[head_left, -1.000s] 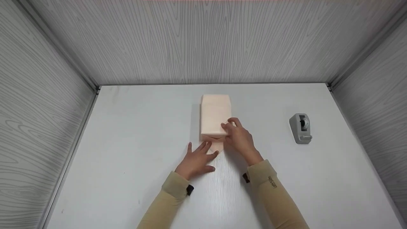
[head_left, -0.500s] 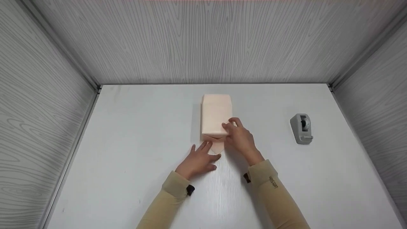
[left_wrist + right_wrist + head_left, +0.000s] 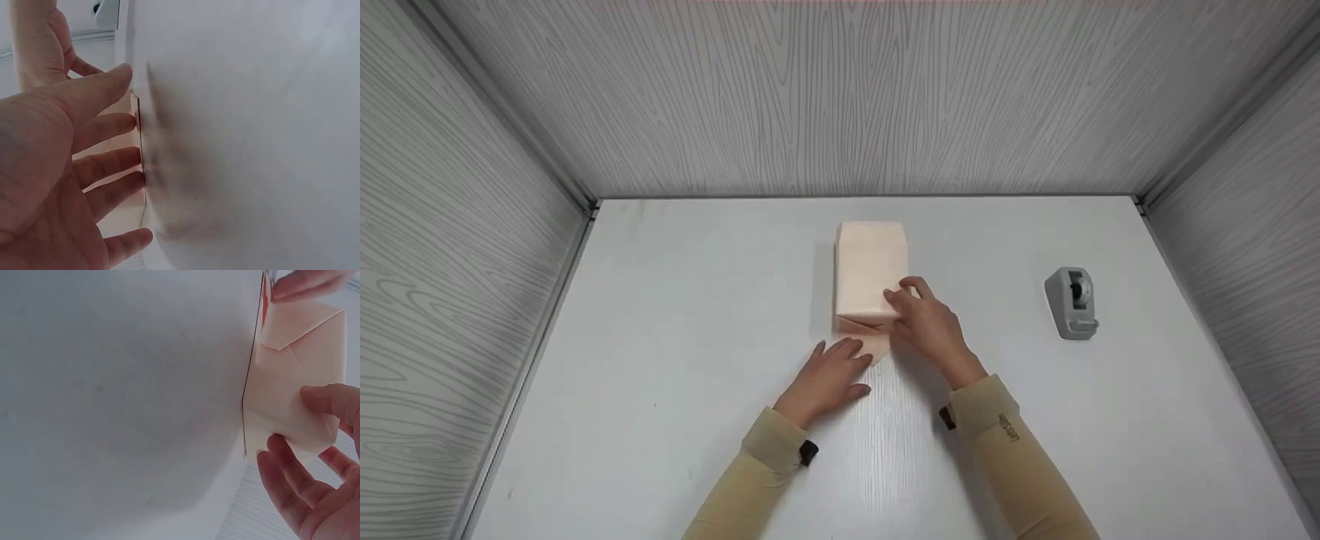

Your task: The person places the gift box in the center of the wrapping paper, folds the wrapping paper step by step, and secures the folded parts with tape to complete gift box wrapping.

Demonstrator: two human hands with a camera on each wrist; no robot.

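A box wrapped in pale peach paper (image 3: 871,270) lies on the white table in the head view, its near end showing folded paper. From that end a pointed paper flap (image 3: 877,349) sticks out towards me, low against the tabletop. My left hand (image 3: 825,379) rests its nearly straight fingers on the flap; the left wrist view shows these fingers (image 3: 109,163) spread along the paper. At the near right corner my right hand (image 3: 931,330) holds the box. In the right wrist view its thumb (image 3: 320,399) presses the folded end, while the other fingers bend about the side.
A grey tape dispenser (image 3: 1071,304) with a roll in it stands on the right part of the table. Grey wood-grain panels (image 3: 840,97) enclose the table at the back and both sides.
My left fingers have drawn closer together and shifted slightly towards me on the flap, which shows more of its left side. The right hand keeps its hold, and the box stays nearly in place.
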